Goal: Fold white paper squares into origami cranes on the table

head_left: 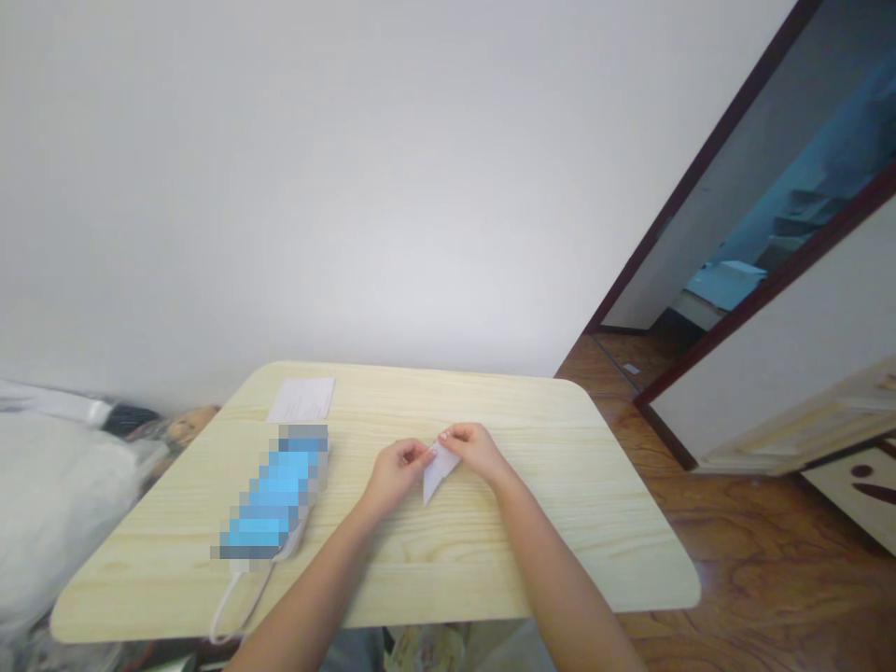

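The left hand (396,476) and right hand (476,451) nearly meet, both pinching a folded white paper (439,471) over the bench (490,551); a blurred blue mask (273,490) and a flat sheet (301,399) lie to the left.

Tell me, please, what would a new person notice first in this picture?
The eye goes first to the left hand and right hand pinching a folded white paper at the middle of the light wood table. Left of them lies a pixelated blue object with a white loop, the brightest colour in view. Near the table's far edge lies a white sheet.
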The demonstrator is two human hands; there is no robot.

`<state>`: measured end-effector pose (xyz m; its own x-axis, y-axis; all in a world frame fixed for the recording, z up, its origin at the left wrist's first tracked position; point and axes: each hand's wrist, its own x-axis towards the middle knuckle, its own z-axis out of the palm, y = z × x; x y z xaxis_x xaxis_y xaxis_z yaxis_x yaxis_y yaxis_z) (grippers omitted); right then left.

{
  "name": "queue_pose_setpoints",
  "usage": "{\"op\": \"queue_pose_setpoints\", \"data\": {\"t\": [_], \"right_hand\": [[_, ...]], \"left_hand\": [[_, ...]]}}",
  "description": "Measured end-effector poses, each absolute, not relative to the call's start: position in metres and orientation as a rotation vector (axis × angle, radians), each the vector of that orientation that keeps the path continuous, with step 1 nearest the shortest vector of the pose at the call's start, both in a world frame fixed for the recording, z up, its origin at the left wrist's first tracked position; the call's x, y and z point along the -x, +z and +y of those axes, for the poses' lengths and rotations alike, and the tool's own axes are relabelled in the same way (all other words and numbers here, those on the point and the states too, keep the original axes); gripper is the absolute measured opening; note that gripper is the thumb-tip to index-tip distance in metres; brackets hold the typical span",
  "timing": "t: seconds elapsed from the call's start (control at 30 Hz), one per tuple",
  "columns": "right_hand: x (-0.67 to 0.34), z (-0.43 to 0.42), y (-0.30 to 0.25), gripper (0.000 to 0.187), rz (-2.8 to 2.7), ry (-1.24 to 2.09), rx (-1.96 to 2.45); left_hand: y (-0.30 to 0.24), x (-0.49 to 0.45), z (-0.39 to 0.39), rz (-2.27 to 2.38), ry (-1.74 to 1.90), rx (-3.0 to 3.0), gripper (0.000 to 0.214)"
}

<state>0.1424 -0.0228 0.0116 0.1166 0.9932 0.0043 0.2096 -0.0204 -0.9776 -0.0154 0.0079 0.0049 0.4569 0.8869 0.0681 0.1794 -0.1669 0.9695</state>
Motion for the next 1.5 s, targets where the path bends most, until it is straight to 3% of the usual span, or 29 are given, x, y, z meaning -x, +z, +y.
{"op": "queue_pose_setpoints", "data": {"t": [0.23, 0.43, 0.6, 0.83, 1.2, 1.5], "right_hand": [[-0.149, -0.017, 0.007, 0.031, -0.988, 1.018, 1.426], [-0.146, -0.022, 0.012, 0.033, -1.097, 1.203, 1.223], [-0.143, -0.025, 0.012, 0.027, -0.937, 1.303, 1.203], [-0.141, -0.024, 0.013, 0.026, -0.867, 1.443, 1.224], [-0.133, -0.023, 0.018, 0.018, -1.249, 0.636, 1.331], [-0.13, -0.028, 0.025, 0.014, -1.336, 0.466, 1.416]], "left_hand": [[0.003, 0.02, 0.015, 0.967, 0.855, -1.49, 0.023], [0.006, 0.021, 0.019, 0.926, 0.79, -1.282, 0.03], [0.008, 0.022, 0.019, 0.839, 0.935, -1.279, 0.042], [0.006, 0.023, 0.02, 0.798, 1.05, -1.637, 0.017], [0.005, 0.023, 0.022, 0.888, 0.975, -1.377, 0.025], [-0.002, 0.02, 0.021, 0.878, 0.932, -1.47, 0.025]]}}
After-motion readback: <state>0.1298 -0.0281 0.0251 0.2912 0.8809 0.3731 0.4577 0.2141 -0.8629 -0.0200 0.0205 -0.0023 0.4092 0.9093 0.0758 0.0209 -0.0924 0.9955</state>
